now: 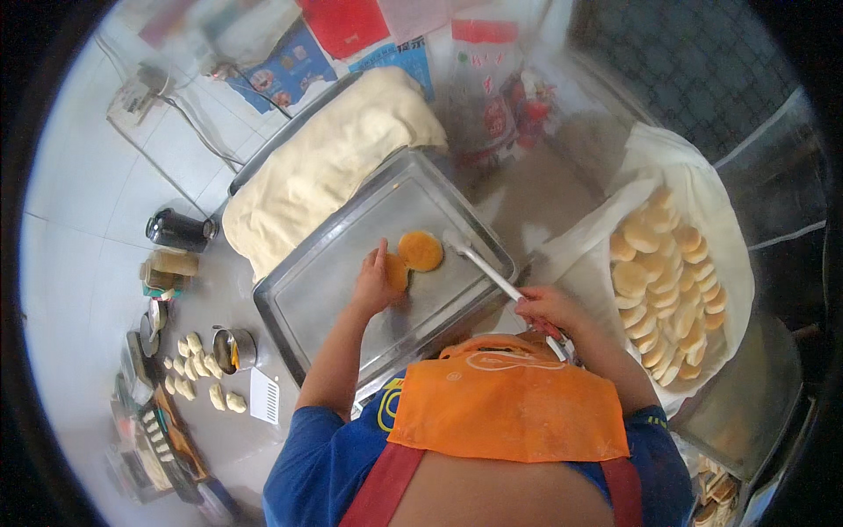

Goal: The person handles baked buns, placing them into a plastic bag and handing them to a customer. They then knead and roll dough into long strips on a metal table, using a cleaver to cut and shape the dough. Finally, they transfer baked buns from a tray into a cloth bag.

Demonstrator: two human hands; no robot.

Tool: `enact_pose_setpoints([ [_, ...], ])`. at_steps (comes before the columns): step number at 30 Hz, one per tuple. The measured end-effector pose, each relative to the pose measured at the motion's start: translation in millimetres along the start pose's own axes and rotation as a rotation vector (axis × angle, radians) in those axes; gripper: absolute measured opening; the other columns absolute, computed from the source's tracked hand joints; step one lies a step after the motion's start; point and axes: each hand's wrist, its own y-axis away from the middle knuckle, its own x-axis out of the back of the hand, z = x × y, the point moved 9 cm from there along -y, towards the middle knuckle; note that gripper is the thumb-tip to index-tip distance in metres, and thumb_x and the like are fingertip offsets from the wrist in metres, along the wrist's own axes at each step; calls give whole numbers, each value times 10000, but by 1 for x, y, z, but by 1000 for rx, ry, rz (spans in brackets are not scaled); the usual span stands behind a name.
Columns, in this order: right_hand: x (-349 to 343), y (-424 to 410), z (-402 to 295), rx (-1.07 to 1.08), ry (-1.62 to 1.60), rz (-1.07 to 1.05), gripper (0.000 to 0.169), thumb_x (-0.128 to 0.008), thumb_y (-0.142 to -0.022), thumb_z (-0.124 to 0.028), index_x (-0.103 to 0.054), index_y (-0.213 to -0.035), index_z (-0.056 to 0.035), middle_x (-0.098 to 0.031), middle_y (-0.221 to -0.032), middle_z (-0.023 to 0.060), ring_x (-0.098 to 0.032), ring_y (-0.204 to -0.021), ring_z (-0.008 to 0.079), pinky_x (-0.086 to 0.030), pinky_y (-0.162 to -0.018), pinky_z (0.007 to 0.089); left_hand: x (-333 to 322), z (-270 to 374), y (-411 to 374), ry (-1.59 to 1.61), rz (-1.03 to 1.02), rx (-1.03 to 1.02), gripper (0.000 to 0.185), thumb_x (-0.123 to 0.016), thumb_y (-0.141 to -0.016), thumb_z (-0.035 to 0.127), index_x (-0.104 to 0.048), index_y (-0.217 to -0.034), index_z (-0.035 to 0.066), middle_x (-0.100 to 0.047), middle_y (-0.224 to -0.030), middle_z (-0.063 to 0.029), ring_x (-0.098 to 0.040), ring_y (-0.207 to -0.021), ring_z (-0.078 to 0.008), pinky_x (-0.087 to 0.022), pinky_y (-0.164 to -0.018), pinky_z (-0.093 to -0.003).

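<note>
A large metal baking tray [329, 270] lies in front of me at a slant. My left hand [374, 286] is over the tray and grips a golden-brown round flatbread [397, 273]. Right beside it, close to touching, lies another browned round flatbread [421, 251]. In my right hand [545, 309] is a long-handled spatula [490, 272] with a reddish grip. The spatula's flat end is near the right side of the second flatbread; blur hides whether they touch.
Cream cloth [329, 178] drapes a tray behind. At right, a cloth-lined basket [734, 277] holds many pale flatbreads [665, 290]. On the left are dough pieces [194, 359], a metal pot [244, 346], a dark jar [178, 228] and a white slotted scraper [264, 397].
</note>
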Motion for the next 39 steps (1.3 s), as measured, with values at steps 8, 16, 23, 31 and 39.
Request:
enact_pose_setpoints([
  [8,-12,8,-11,142,361,142,290,-710,-801,-290,-645,-972,-65,-603,-716,6,-546,-640,102,-441,-590,284,7,-19,15,-7,35,159,1259,-909,-503,191,-171,-1518,90,-343,-1467,-226,-381,-1330,-380,-369,-1092,-425],
  [16,-34,-2,-2,64,317,-5,296,-721,-812,-221,-608,-1032,-59,-566,-741,-7,-489,-548,61,-395,-486,232,8,-53,25,1004,-85,307,995,-775,-753,171,-155,-1513,3,-408,-1424,-130,-407,-1299,-218,-378,-1051,-350],
  [23,-39,5,-18,52,239,-24,344,-705,-825,-296,-639,-1066,-59,-610,-769,33,-522,-570,71,-413,-493,243,-23,8,-25,1320,-148,266,821,-459,-917,653,-347,-1473,60,-435,-1432,-83,-362,-1326,-225,-293,-1075,-425],
  [31,29,93,2,301,81,308,401,-681,-846,-365,-637,-1096,-55,-597,-720,28,-488,-449,95,-384,-373,278,6,122,-50,1756,-6,132,795,-337,-973,604,-195,-1515,40,-188,-1586,-117,-168,-1460,-299,-175,-1165,-495],
  [39,189,244,2,414,30,1310,326,-695,-810,-275,-664,-984,-1,-636,-644,78,-566,-483,135,-446,-469,287,-58,226,-75,1292,-266,40,704,-334,-1010,525,-255,-1484,11,-207,-1574,-126,-179,-1458,-295,-193,-1165,-500],
])
